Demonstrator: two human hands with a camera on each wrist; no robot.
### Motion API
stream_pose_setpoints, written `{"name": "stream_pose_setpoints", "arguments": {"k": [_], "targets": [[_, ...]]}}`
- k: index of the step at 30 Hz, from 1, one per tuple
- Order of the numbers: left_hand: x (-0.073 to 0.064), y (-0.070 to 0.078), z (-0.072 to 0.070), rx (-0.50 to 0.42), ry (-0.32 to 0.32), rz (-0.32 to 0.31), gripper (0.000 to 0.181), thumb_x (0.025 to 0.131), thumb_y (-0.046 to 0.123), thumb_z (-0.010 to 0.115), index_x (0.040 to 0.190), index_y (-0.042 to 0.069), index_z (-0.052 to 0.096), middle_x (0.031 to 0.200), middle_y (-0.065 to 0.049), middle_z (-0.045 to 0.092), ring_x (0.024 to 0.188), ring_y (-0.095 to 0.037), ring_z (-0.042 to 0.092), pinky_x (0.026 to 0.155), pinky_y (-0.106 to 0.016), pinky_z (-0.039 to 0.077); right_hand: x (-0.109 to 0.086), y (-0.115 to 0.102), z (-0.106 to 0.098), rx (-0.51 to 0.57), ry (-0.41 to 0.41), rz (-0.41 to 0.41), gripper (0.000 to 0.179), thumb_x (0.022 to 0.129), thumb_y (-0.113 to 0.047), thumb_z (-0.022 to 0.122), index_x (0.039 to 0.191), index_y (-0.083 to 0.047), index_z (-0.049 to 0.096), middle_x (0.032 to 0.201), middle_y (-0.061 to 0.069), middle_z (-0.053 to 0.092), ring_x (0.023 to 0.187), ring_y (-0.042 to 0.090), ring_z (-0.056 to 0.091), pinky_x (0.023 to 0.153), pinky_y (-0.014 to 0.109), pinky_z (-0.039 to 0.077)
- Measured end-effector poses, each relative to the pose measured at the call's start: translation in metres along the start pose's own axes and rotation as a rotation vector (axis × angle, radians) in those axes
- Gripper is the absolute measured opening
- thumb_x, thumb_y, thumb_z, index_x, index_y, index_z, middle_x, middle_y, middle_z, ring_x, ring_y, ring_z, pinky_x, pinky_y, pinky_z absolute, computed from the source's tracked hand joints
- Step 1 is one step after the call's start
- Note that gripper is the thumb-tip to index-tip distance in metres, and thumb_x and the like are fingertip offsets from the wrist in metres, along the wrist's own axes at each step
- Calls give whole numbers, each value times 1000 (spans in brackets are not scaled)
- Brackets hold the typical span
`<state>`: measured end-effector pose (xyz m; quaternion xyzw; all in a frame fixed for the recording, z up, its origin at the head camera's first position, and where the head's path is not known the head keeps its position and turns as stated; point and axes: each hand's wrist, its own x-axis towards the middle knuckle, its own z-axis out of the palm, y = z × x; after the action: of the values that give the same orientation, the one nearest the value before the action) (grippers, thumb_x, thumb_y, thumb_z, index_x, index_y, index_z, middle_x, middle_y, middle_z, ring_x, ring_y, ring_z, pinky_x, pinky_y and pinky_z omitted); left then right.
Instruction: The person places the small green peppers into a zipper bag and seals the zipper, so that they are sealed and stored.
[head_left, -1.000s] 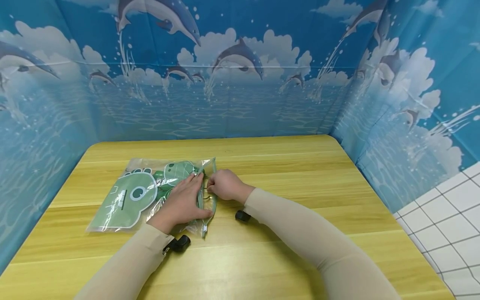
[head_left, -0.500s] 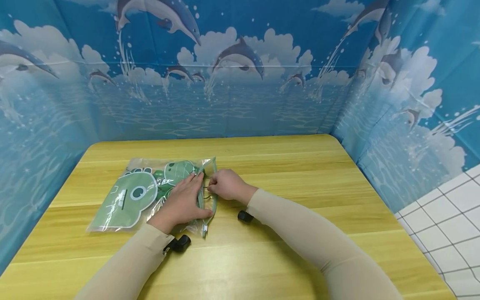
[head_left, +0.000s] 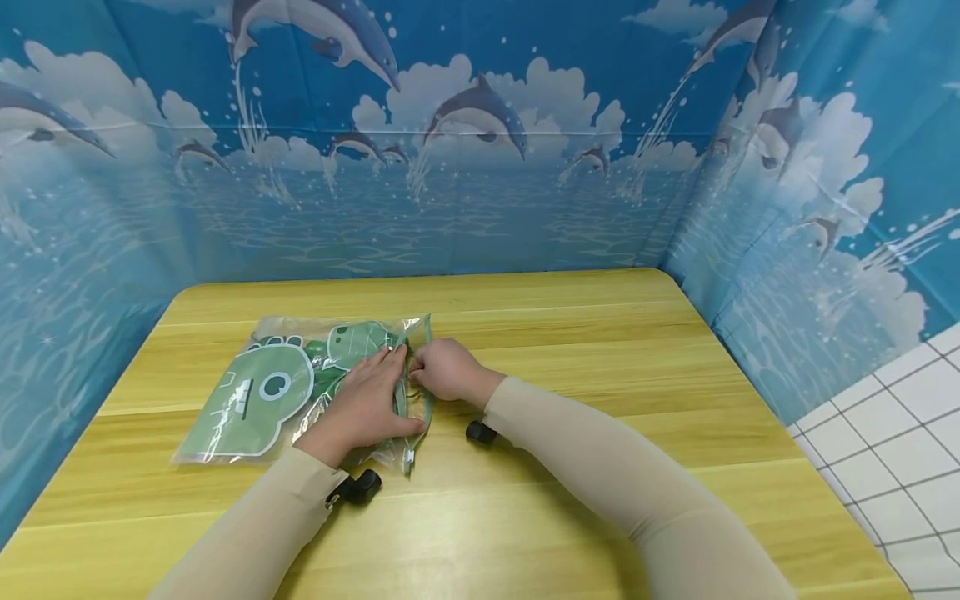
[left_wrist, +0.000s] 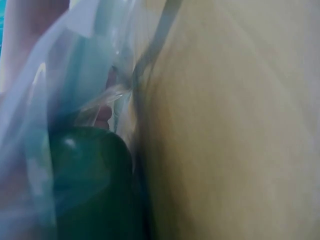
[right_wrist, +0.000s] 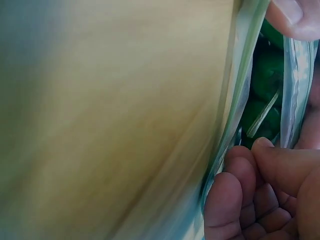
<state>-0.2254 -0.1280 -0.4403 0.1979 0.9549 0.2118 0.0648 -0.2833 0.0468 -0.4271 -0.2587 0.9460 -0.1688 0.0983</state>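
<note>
A clear zip bag with pale green cartoon print lies on the table, its mouth facing right. Glossy green peppers with stems show inside the mouth; one rounded end fills the lower left wrist view. My left hand rests spread on the bag, thumb at the mouth's near side. At the mouth's edge is my right hand, fingers curled, thumb and index fingertips meeting just beside a pepper stem. Whether something thin lies between those fingertips is hidden.
The bag's slider sits at the near end of its mouth. A wooden table extends to the right. Blue curtains with dolphins stand at the back and sides, with white tiles at the right.
My right hand shifts slightly right, then back left and closer into the bag's mouth, covering a stem seen before. My left hand and the bag stay in place.
</note>
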Motion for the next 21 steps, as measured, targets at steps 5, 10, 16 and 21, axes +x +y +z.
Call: {"name": "stream_pose_setpoints", "arguments": {"k": [5,10,16,21], "targets": [[0,0,0,-3,1,-9,123,82,57,83,169,5,13,176,-14,18,165,-36,10,133,-60,10,2,-3,1,3,0,11,20,104,-28,68,96,-16,82,91,-5,80,67,5,61,67,23,51],[0,0,0,-2,6,-3,123,82,56,83,169,4,14,176,-15,19,165,-37,11,132,-61,10,2,-3,1,23,-2,13,19,103,-28,69,96,-15,82,91,-4,79,68,5,59,66,22,50],[1,-1,1,-1,0,-10,125,81,58,83,170,5,12,177,-13,18,165,-35,9,133,-59,8,0,2,-1,72,-22,20,16,103,-26,70,97,-15,81,91,-4,79,67,7,58,63,22,46],[0,-1,1,2,-1,-12,125,81,58,83,170,5,13,176,-14,18,165,-36,10,133,-60,9,-3,6,-2,84,-31,25,16,102,-25,71,105,-15,82,104,-1,80,84,10,68,75,25,55]]}}
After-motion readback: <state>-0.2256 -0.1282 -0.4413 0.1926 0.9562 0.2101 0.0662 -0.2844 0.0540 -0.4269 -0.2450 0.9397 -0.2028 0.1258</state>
